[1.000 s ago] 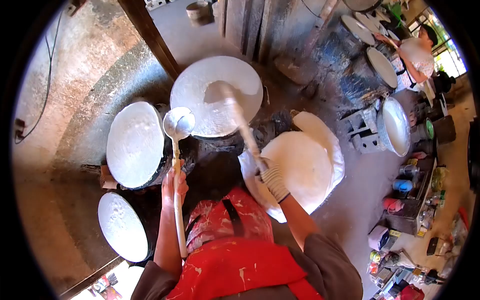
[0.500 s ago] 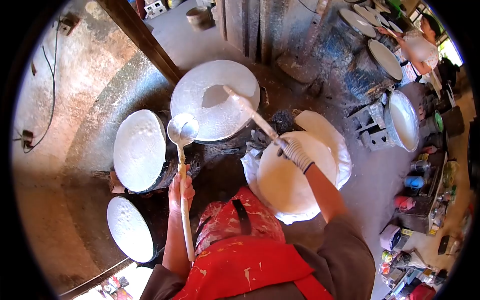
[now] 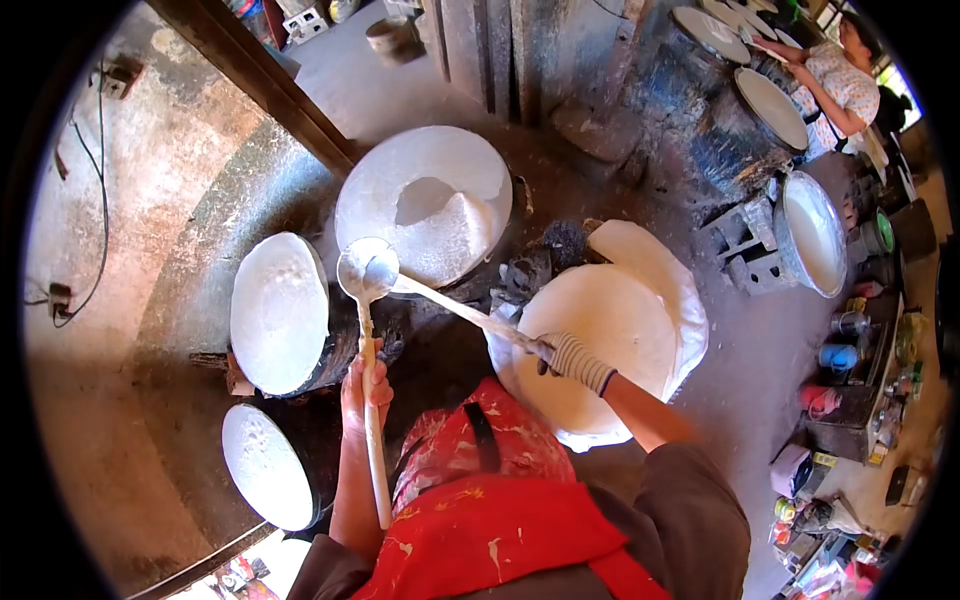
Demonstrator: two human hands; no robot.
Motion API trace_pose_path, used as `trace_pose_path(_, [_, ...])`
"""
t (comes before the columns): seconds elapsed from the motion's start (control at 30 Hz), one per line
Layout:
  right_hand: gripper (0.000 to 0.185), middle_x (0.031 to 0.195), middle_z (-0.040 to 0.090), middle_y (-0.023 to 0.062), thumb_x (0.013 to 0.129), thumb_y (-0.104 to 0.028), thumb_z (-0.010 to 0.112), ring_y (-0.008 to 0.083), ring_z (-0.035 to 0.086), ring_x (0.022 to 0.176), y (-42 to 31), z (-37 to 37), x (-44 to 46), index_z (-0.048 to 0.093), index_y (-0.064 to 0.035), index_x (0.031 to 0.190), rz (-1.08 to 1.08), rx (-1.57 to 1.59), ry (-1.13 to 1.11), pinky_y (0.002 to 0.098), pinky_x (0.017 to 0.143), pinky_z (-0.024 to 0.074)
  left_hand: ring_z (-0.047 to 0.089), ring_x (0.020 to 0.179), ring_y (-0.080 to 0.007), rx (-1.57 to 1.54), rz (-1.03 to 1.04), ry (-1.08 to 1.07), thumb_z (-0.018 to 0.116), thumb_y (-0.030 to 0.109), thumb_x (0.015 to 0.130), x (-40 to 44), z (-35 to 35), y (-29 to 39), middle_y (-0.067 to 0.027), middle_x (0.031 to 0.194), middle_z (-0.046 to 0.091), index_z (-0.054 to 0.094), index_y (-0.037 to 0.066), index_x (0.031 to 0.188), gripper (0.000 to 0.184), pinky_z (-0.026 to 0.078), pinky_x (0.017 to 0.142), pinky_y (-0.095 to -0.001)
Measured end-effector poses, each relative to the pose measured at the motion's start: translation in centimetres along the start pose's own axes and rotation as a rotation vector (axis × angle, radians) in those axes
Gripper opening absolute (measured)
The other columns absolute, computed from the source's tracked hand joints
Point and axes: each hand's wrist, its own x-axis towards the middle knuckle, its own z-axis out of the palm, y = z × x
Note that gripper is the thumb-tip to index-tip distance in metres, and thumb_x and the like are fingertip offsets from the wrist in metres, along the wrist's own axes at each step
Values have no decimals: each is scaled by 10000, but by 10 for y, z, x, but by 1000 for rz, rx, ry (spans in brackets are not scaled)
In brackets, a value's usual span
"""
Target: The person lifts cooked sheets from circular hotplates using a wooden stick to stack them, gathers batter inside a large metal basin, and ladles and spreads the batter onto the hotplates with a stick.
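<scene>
My left hand (image 3: 367,388) is closed around the pale handle of a metal ladle (image 3: 368,272), its bowl up near the big pan's close edge. In a striped glove, my right hand (image 3: 572,362) grips a long wooden stick (image 3: 465,313). The stick points left, its far end beside the ladle bowl at the pan's near rim; whether they touch, I cannot tell. A white layer coats the large round pan (image 3: 375,190), with a grey gap in it and a rumpled white heap (image 3: 462,230) right of the gap. Below my right hand lies a wide round cream-coloured surface (image 3: 600,315) with white cloth around it.
Two more white-coated round pans (image 3: 280,315) (image 3: 265,468) stand at left by the wall. At right, a basin of whitish liquid (image 3: 815,235) leans by concrete blocks (image 3: 745,250). Another person (image 3: 840,85) works at far pans. Charred lumps (image 3: 565,240) lie beside the large pan.
The stick's far end has swung left and toward me, from the pan's middle to its near edge. My right hand has shifted left and nearer. A rumpled white heap now shows on the pan.
</scene>
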Motion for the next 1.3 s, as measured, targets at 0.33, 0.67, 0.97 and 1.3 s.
trace_pose_path(0.33, [446,571,588,42,848,-485,484,99,467,394,-11,-94,39,613,-63,911,-16,116,265,248,386,386,362,389,-46,-44,-1,-33,414,280,930,1,0,-3,-14,657,447,373,4,1242,419,322,355,-163])
trace_pose_path(0.67, [501,609,626,95,862,-494,435,124,476,388,-36,-102,61,626,-35,917,119,122,300,284,400,386,356,374,-52,-70,7,-22,431,274,922,-3,-19,11,-10,641,447,387,23,1218,390,318,351,-165])
trace_pose_path(0.97, [398,910,607,209,826,-245,544,368,582,763,-110,-75,61,495,-180,1215,-341,-464,766,435,703,457,341,371,-50,-110,45,-61,425,275,929,-14,-26,22,-13,632,437,359,0,1240,421,319,350,-162])
trace_pose_path(1.3, [502,935,560,211,809,-192,549,382,561,827,-91,1,94,401,-206,1288,-332,-462,626,447,738,449,350,358,-50,-151,-46,-70,404,260,934,0,-24,20,-16,637,436,372,-4,1234,401,307,350,-176])
